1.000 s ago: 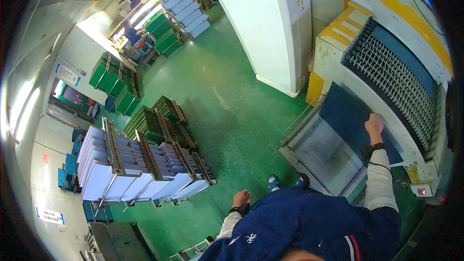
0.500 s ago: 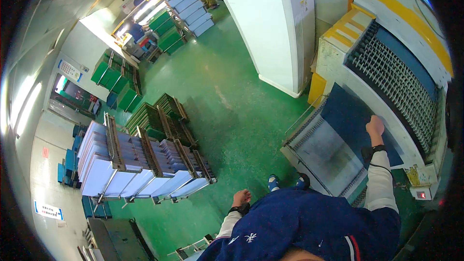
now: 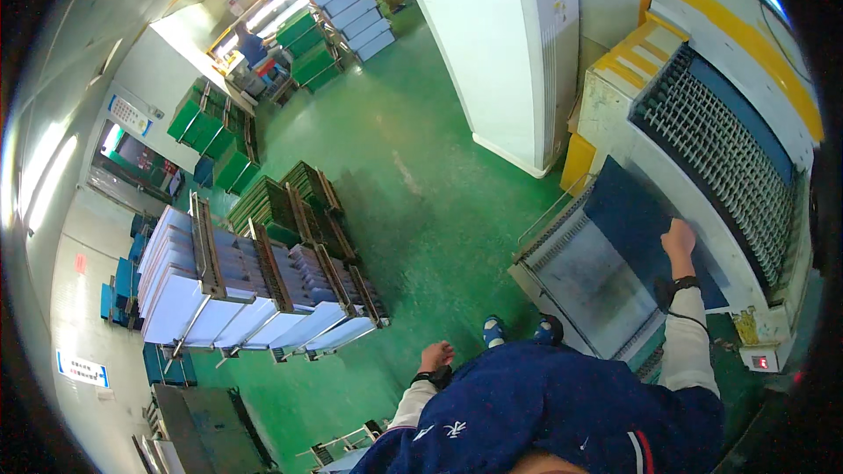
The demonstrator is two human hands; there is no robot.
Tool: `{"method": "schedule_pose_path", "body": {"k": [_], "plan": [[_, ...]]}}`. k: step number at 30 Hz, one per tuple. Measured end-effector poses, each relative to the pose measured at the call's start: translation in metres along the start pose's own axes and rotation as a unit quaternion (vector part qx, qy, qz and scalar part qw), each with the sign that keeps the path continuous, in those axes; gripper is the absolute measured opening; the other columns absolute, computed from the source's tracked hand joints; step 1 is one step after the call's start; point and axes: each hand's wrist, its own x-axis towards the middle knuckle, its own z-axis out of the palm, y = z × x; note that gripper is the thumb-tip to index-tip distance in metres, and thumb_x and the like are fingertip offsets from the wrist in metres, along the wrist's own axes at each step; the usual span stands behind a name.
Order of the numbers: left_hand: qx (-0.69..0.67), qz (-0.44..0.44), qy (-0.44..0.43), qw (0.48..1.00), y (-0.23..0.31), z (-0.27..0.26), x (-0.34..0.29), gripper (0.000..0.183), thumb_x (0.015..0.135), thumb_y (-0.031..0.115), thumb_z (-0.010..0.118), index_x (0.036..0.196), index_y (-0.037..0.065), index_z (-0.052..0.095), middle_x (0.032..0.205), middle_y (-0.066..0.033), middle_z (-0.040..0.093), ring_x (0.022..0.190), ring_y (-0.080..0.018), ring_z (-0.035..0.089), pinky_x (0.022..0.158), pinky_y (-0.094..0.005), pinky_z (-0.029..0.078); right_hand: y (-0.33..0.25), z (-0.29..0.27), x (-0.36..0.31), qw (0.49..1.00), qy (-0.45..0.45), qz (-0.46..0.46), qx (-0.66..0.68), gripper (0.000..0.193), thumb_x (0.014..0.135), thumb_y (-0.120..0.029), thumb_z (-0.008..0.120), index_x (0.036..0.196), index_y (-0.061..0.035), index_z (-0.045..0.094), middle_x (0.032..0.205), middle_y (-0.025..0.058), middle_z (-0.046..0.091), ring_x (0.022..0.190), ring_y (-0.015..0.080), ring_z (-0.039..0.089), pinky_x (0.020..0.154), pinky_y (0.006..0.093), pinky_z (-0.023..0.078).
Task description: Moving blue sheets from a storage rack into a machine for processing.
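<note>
While the right hand (image 3: 678, 238) is resting curled at the right-side dark blue panel (image 3: 626, 209) (head view; whether it's gripping is unclear), the left hand (image 3: 435, 355) is hanging loosely half-curled, apparently empty; one-sided support may be risking a tilt.

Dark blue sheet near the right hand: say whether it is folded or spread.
Spread: the dark blue sheet shows one broad face with straight edges and no visible fold; the right hand is at it.
</note>
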Motion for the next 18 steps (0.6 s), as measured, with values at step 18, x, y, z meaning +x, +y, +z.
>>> {"method": "schedule_pose_path", "body": {"k": [18], "plan": [[-0.025,-0.041,-0.089,0.995,-0.022,-0.003,0.068,0.016,0.088,0.019,0.061,0.092,0.004,0.060,0.080,-0.0081,0.064,0.067,-0.0221,0.063,0.053,-0.0338,0.050,0.040,-0.217,-0.021,0.995,0.060,-0.067,0.049,0.041,0.071,-0.033,0.073,0.099,-0.0026,0.067,0.100,0.0210,0.065,0.098,0.0379,0.061,0.086,0.0469,0.048]]}}
